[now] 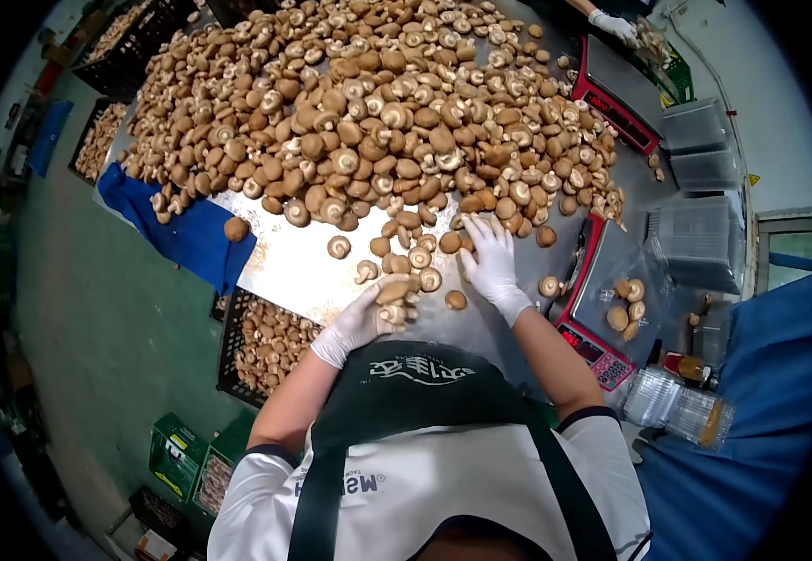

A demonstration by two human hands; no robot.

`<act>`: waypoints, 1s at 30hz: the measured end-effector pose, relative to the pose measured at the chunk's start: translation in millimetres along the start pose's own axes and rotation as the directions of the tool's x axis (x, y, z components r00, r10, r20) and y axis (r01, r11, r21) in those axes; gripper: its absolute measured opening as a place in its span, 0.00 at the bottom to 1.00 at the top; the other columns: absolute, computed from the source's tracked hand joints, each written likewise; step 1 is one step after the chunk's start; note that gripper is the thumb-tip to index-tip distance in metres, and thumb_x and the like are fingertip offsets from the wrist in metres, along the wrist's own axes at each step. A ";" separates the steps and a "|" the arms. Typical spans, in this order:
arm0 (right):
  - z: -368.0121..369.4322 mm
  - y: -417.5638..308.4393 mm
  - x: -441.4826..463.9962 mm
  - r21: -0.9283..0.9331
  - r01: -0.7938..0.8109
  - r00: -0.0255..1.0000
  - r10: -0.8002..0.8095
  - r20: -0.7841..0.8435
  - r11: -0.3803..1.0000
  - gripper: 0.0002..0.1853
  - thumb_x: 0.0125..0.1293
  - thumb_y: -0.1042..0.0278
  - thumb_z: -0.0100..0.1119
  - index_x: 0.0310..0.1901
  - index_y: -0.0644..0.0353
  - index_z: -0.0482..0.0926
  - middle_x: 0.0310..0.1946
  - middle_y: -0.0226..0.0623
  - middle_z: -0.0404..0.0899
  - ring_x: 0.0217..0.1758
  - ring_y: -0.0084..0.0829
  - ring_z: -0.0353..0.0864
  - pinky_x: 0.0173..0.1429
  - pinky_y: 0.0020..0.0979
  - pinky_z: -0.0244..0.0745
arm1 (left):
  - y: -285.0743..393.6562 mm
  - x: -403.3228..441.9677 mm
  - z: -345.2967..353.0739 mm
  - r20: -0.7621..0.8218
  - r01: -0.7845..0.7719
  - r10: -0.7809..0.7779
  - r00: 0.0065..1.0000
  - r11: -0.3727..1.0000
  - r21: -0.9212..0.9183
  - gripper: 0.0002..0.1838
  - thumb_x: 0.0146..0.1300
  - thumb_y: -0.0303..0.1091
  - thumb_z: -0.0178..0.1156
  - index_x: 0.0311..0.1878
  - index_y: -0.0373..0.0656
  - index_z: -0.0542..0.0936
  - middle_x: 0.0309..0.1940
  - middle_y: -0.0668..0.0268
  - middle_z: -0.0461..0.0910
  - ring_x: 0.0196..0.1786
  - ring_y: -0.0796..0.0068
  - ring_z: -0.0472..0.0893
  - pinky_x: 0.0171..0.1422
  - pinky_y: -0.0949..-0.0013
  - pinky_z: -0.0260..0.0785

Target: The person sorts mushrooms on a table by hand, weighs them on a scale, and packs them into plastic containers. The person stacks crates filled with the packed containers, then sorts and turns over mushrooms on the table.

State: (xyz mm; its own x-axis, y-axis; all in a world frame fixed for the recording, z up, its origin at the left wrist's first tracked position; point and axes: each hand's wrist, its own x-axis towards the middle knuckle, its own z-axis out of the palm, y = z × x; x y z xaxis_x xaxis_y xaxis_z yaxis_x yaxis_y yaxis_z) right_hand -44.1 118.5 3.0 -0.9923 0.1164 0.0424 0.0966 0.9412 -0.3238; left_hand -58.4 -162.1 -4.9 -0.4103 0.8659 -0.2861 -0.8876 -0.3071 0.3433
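Observation:
My left hand (pixel 357 323), in a white glove, is closed around a few brown mushrooms (pixel 393 294) near the front of the metal table (pixel 284 271). My right hand (pixel 491 263), also gloved, reaches to the near edge of a large mushroom pile (pixel 359 112). Its fingers are stretched out and touch mushrooms there, with another mushroom close to the thumb. Between the two hands lie several loose mushrooms, some with pale gills and stems facing up. A single mushroom (pixel 456 300) sits just below my right hand.
A red scale (pixel 582 323) bearing several mushrooms stands at right; another scale (pixel 619 79) is farther back, near a co-worker's gloved hand (pixel 615 25). Clear plastic trays (pixel 696 241) are stacked at right. A blue cloth (pixel 177 245) drapes the left edge, above a black crate (pixel 230 351) of mushrooms.

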 end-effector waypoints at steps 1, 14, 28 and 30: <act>-5.3 4.7 -2.5 0.055 -0.039 0.999 0.038 0.030 0.998 0.28 0.64 0.57 0.58 0.66 0.49 0.71 0.67 0.36 0.70 0.74 0.47 0.59 0.78 0.49 0.45 | 0.1 -3.0 -3.5 -0.053 -0.014 0.014 0.998 1.000 -0.004 0.32 0.72 0.58 0.49 0.71 0.48 0.63 0.56 0.55 0.75 0.56 0.58 0.79 0.52 0.62 0.79; 25.0 -47.0 94.2 0.185 -0.109 0.992 0.120 -0.050 0.977 0.19 0.64 0.58 0.58 0.55 0.55 0.75 0.48 0.42 0.78 0.51 0.45 0.79 0.55 0.45 0.72 | -8.5 -2.3 -5.1 -0.189 -0.043 0.002 0.982 0.976 -0.212 0.26 0.75 0.51 0.44 0.65 0.43 0.70 0.38 0.57 0.81 0.42 0.60 0.82 0.50 0.57 0.77; -48.8 -69.7 18.6 0.748 -0.323 0.864 -0.141 0.483 0.580 0.21 0.64 0.64 0.65 0.59 0.54 0.79 0.50 0.36 0.80 0.46 0.25 0.79 0.51 0.26 0.75 | 9.0 21.0 35.8 -0.261 -0.028 0.050 0.964 0.996 0.087 0.31 0.75 0.61 0.38 0.71 0.52 0.64 0.61 0.63 0.74 0.51 0.69 0.82 0.49 0.67 0.79; -53.7 -78.6 30.3 0.732 -0.195 0.866 -0.236 0.440 0.652 0.19 0.64 0.61 0.65 0.55 0.57 0.81 0.47 0.39 0.81 0.44 0.28 0.80 0.50 0.28 0.75 | 5.3 25.1 23.7 -0.213 -0.035 0.054 0.976 0.995 0.092 0.32 0.74 0.62 0.39 0.70 0.50 0.65 0.59 0.64 0.76 0.51 0.69 0.83 0.49 0.67 0.78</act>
State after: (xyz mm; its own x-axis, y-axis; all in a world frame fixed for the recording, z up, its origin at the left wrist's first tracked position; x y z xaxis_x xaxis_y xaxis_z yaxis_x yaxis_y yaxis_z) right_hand -77.6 65.1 80.5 -0.9166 -0.2607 -0.3031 0.1994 0.3591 -0.9118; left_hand -68.4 -132.6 11.0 -0.4928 0.7443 -0.4507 -0.8497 -0.2999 0.4337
